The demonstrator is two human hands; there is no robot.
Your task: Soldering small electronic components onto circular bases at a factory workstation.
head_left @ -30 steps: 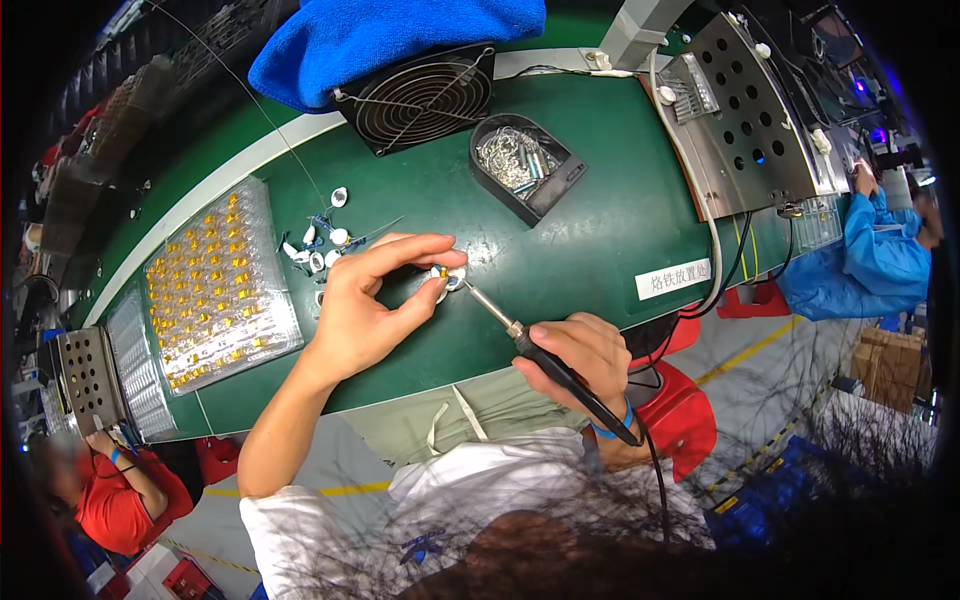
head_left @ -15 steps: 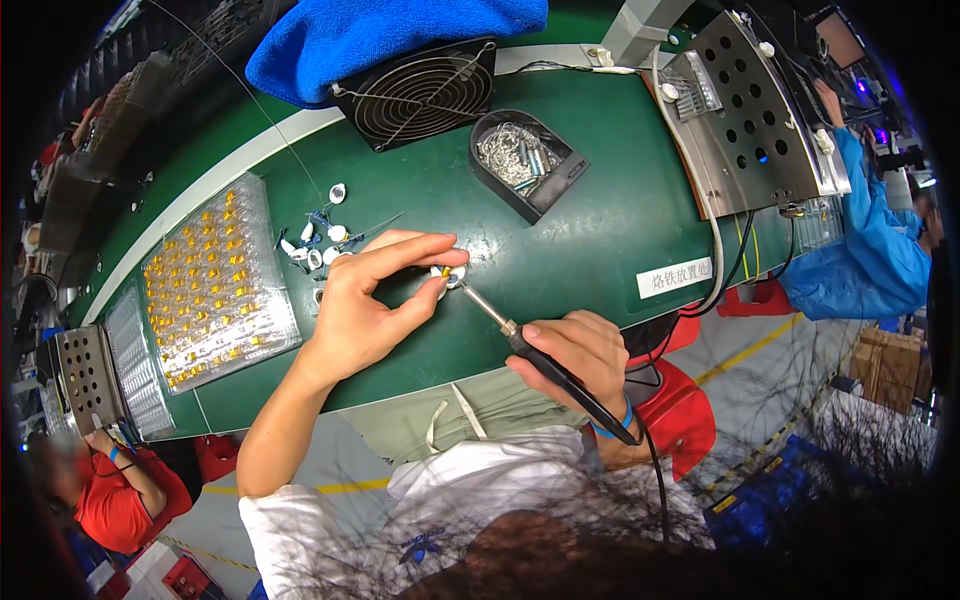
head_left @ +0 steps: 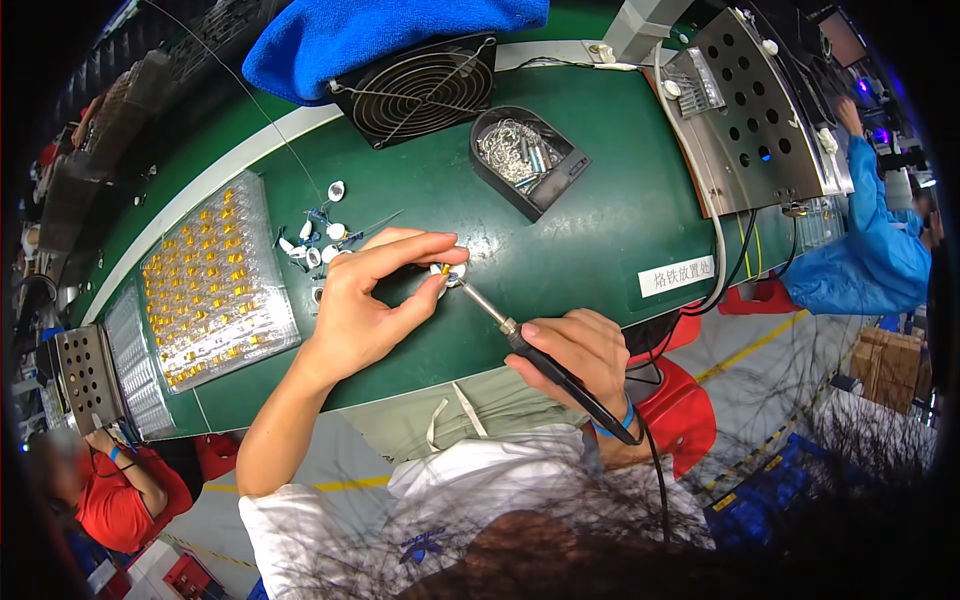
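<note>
My left hand (head_left: 375, 300) pinches a small white round part (head_left: 457, 270) with a bit of yellow on it, between thumb and fingertips. Pen-like in my right hand (head_left: 580, 355) lies a soldering iron (head_left: 548, 368) with a black handle. Its metal tip meets or nearly meets the white part; the exact contact is too small to make out. From the handle a black cord (head_left: 655, 475) runs down past my wrist. Left of my left hand, several loose white round parts with blue wires (head_left: 315, 243) lie on the green bench mat (head_left: 610, 200).
A clear plastic tray (head_left: 215, 285) of small yellow pieces lies at the left. At the back stand a black fan (head_left: 425, 90) under a blue towel (head_left: 400, 40) and a black bin (head_left: 545, 190) of metal bits. A perforated metal box (head_left: 750, 110) and a blue-sleeved co-worker (head_left: 850, 240) are at right.
My hands, the soldering iron and the white part hold nearly the same place. The co-worker at the far right has shifted a raised arm slightly to the right.
</note>
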